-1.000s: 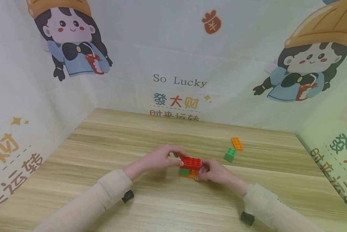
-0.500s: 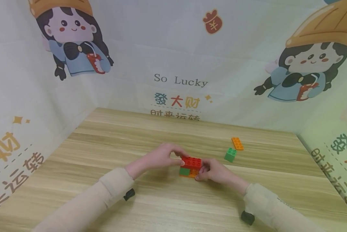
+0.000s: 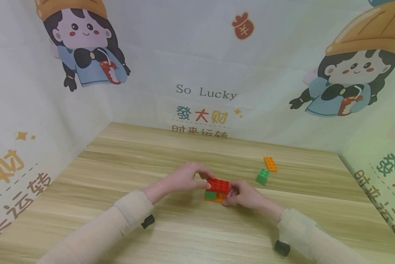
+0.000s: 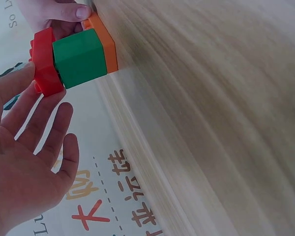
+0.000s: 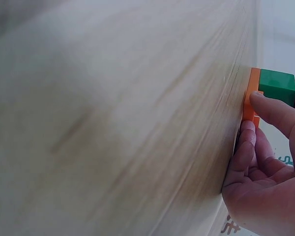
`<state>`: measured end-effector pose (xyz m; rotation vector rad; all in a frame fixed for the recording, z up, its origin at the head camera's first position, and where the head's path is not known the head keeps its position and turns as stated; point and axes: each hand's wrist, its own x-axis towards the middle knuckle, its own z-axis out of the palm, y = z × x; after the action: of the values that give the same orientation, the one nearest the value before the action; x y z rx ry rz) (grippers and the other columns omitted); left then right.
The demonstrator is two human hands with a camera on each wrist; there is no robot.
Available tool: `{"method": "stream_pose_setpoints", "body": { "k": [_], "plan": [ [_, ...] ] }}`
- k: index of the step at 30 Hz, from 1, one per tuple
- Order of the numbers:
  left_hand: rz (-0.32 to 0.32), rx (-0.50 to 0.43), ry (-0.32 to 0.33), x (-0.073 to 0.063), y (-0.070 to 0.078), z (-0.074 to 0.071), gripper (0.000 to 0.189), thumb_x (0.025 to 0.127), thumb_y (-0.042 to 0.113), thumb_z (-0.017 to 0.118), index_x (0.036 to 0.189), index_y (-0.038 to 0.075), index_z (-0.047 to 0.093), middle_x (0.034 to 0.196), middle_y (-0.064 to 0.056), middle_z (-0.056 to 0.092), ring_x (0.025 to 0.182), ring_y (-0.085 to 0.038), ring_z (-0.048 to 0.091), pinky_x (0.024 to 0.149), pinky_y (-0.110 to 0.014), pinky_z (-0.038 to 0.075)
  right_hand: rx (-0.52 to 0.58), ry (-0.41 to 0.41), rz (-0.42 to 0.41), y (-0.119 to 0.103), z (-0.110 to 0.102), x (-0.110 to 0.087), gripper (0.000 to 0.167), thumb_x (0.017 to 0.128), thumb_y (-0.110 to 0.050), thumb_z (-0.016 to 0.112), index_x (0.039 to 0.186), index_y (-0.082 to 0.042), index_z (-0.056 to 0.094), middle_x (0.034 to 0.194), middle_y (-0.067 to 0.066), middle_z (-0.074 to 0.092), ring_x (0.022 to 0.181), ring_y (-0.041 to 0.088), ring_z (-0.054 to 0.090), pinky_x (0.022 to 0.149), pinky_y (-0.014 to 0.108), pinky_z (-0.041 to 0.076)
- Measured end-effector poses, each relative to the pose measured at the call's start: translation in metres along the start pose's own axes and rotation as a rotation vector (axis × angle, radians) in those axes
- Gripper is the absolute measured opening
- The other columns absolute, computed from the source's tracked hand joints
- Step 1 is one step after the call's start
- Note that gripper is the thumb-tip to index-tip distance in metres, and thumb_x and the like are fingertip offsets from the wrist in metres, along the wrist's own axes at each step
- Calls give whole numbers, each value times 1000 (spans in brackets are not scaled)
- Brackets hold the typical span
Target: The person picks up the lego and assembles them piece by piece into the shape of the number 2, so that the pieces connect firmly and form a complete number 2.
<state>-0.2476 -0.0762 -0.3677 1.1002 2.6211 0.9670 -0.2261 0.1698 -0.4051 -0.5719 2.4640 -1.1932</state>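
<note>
Left hand (image 3: 185, 178), thumb and fingers clamped on the left end of the red brick (image 3: 218, 186); just below that grip, the green brick (image 4: 81, 58) sits on the orange plate (image 4: 110, 51). Right hand (image 3: 245, 196) pinches the plate's right end! Beyond that grip, farther right: a loose green block (image 3: 262, 177) near a loose orange slab (image 3: 270, 164).
</note>
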Motion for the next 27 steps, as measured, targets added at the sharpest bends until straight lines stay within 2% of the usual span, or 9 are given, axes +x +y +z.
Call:
{"method": "stream_pose_setpoints", "body": {
  "k": [8,14,20,27],
  "plan": [
    [-3,-59,12,-2,-4,1,25,87,17,74,111,16,69,108,1,74,102,-16,63,97,-44,52,-9,0,5,1,1,1,28,81,-13,78,102,0,64,81,2,62,75,14,53,67,21,46],
    [6,-59,2,-1,-7,0,24,88,17,74,111,17,69,109,2,73,102,-16,64,96,-43,52,-16,-2,2,2,1,3,28,82,-14,78,102,-1,64,82,1,62,75,12,53,67,20,46],
    [26,-39,-24,0,-7,-2,25,88,16,72,113,13,70,112,-1,74,105,-22,65,97,-43,53,-20,-2,14,1,0,2,28,82,-14,78,103,-1,64,81,1,61,76,14,53,67,21,46],
    [7,-24,-17,3,-6,-3,20,89,21,73,108,17,73,106,4,75,99,-13,63,97,-43,52,-10,-3,-5,1,-1,1,29,82,-13,78,103,0,64,81,1,61,75,13,52,65,20,45]
  ]
}}
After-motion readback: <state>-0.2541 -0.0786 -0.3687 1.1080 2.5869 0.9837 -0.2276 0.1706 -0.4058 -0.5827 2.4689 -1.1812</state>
